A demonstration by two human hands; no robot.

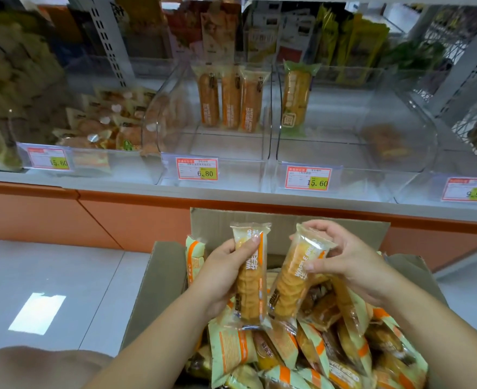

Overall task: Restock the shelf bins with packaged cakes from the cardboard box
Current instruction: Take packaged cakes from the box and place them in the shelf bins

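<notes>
Left hand [226, 272] grips one upright cake pack [250, 276] printed "WAFFLE BREAD"; right hand [346, 265] pinches a second, tilted pack [296, 279], both above the open cardboard box [287, 223] (well stocked). Clear shelf bin [220, 147] tagged 6.80 holds three.

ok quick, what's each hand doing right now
left hand: closed on a waffle cake pack
right hand: closed on another waffle cake pack

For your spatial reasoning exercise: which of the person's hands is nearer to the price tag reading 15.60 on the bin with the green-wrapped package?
Right. The right hand is below the 15.60 price tag, slightly to its right; the left hand is lower and further left.
</notes>
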